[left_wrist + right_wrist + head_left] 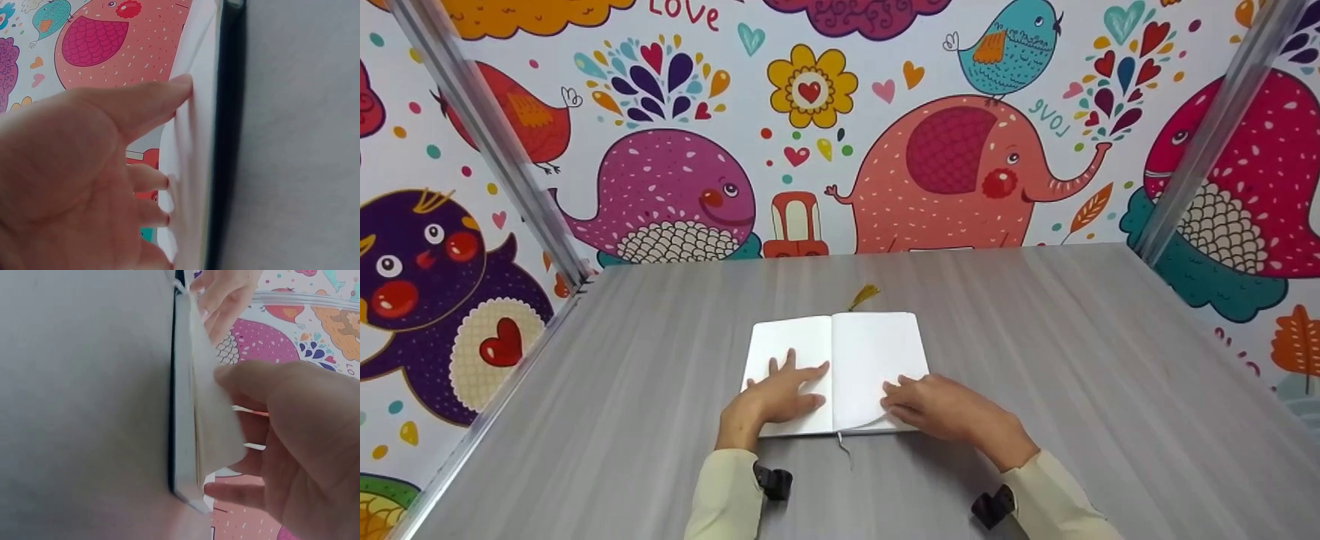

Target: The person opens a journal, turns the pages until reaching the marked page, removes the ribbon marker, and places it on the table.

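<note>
An open notebook [877, 352] with blank white pages lies on the table. My left hand [784, 394] rests on its left page with fingers spread, the thumb and fingertips touching the paper in the left wrist view. At the lower right, my right hand [941, 405] pinches a page [216, 422] near its corner. That page's near edge is lifted and curved above the stack below, while the right wrist view shows the thumb and bent fingers around it. Part of the right fingers is hidden behind the page.
A ribbon [845, 448] hangs from the notebook's near edge, and a yellow tassel [865, 295] sticks out at its far edge. Around it spreads the grey wood-grain table [660, 360]. Metal posts [502, 142] and a cartoon-printed wall [825, 45] stand behind.
</note>
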The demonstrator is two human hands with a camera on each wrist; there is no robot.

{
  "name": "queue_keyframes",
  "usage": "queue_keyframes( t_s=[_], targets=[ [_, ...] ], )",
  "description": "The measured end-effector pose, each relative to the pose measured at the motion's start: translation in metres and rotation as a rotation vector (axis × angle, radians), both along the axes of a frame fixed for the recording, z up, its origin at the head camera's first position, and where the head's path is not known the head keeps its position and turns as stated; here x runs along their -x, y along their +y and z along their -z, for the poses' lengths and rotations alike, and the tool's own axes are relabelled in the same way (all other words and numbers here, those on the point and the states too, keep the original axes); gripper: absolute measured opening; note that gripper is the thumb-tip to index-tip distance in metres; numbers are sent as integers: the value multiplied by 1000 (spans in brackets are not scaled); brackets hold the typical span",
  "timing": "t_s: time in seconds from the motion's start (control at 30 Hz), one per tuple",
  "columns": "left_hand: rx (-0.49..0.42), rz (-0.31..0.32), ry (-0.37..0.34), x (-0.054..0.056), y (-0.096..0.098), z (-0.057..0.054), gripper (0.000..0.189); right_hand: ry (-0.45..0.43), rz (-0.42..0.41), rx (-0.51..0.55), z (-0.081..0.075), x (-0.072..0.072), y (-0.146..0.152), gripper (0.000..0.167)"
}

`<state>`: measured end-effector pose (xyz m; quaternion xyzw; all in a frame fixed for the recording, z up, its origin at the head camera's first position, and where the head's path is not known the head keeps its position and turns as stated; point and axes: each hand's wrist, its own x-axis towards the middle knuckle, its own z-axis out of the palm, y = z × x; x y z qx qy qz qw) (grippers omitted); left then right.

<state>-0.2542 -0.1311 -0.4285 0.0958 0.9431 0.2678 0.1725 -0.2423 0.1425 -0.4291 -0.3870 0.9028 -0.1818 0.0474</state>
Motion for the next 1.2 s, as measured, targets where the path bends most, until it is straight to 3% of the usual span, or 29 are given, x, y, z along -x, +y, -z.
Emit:
queue_keyframes(
  t_s=[0.2,0.4,0.7,0.97,1.2],
  targets=[
    [0,10,4,0,0,-2,55,52,-3,28,3,3,3,22],
    [1,1,5,-1,1,-3,55,165,1,61,8,7,5,18],
    [-4,-4,1,-1,1,-2,55,224,132,200,10,10,2,15],
    [-1,6,1,0,-1,0,56,64,312,383,8,12,0,23],
    [-4,12,-1,1,0,0,55,-106,391,541,3,14,-2,33]
  ],
)
